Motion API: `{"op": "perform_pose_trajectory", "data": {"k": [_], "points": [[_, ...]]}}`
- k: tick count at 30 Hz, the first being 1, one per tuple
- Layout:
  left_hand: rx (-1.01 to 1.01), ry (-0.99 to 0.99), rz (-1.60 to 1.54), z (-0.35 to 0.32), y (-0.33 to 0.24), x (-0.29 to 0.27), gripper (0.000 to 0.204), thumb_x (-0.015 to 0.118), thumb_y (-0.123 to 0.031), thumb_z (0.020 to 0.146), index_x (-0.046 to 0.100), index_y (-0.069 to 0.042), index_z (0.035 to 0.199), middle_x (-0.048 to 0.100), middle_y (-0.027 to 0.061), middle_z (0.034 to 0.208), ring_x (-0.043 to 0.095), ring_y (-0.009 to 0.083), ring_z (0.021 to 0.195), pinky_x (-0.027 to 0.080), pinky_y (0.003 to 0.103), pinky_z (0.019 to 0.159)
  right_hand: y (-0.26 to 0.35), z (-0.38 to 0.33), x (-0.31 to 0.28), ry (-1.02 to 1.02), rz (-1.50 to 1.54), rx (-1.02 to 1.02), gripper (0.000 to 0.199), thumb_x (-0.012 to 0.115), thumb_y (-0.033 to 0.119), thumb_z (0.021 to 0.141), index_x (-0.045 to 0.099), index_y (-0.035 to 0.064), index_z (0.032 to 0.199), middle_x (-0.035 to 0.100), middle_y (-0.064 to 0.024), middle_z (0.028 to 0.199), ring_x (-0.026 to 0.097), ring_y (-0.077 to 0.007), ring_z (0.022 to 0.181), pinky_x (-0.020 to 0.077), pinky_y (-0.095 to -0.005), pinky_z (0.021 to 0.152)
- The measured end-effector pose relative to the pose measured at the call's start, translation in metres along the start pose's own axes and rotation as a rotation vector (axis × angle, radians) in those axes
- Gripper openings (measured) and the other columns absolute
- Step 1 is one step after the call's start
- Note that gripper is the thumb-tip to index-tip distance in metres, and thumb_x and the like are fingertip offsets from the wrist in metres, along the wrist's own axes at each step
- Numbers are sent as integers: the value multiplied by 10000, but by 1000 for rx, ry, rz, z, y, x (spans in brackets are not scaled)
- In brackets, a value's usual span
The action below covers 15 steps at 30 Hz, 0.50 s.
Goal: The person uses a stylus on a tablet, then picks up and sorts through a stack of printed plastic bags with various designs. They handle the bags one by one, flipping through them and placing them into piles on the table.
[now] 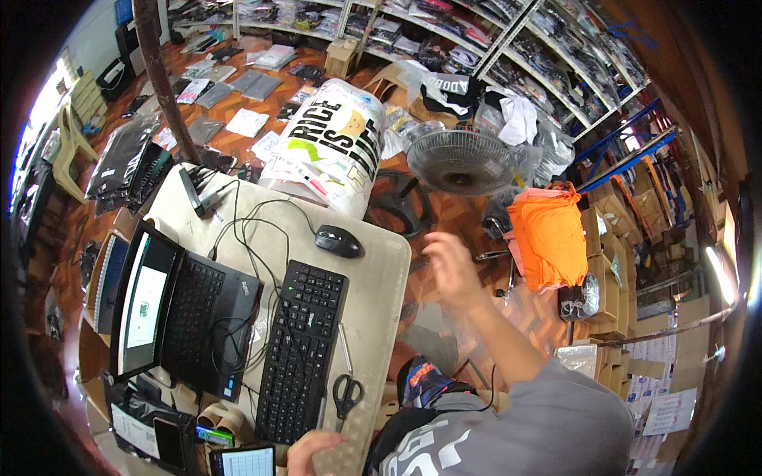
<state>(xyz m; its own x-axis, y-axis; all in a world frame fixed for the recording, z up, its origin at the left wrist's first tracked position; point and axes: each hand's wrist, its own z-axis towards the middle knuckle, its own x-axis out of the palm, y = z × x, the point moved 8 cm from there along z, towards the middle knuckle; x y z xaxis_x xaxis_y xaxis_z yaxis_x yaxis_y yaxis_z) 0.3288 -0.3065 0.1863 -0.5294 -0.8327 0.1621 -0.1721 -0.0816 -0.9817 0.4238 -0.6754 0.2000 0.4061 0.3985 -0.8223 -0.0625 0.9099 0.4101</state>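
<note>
My left hand (313, 452) shows only partly at the lower edge, on the table beside the keyboard's near end. Its visible fingers are stretched out with nothing in them. Just beyond it lie black-handled scissors (347, 394) and a slim pen (344, 347). My right hand (452, 268) is raised past the table's right edge, fingers apart and loosely bent, holding nothing. The black keyboard (300, 349) and black mouse (339, 241) lie left of it, touched by neither hand. An open laptop (202, 309) stands behind the keyboard with its screen lit.
A standing fan (460, 163) and a stack of orange cloth (548, 238) are beyond my right hand. A large white printed sack (333, 147) stands at the table's far edge. Loose cables (246, 238) cross the table. A phone (168, 441) lies lower left. Packed shelves (444, 36) line the back.
</note>
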Motion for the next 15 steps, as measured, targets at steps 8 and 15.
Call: {"op": "perform_pose_trajectory", "data": {"k": [8, 15], "points": [[-79, 265, 33, 148, 49, 146, 426, 637, -167, 774, 542, 33, 1138, 607, 174, 1098, 581, 269, 1038, 426, 368, 930, -281, -60, -78, -230, 93, 559, 192, 583, 60, 829, 566, 22, 1016, 556, -124, 1133, 546, -274, 1026, 438, -355, 891], [-441, 324, 352, 232, 121, 289, 433, 681, -222, 790, 562, 0, 1142, 625, 163, 1071, 612, 271, 977, 472, 342, 859, -415, -13, -157, -300, 49, 505, 125, 569, 88, 862, 586, 17, 963, 585, -137, 1069, 547, -303, 1018, 424, -372, 900]]}}
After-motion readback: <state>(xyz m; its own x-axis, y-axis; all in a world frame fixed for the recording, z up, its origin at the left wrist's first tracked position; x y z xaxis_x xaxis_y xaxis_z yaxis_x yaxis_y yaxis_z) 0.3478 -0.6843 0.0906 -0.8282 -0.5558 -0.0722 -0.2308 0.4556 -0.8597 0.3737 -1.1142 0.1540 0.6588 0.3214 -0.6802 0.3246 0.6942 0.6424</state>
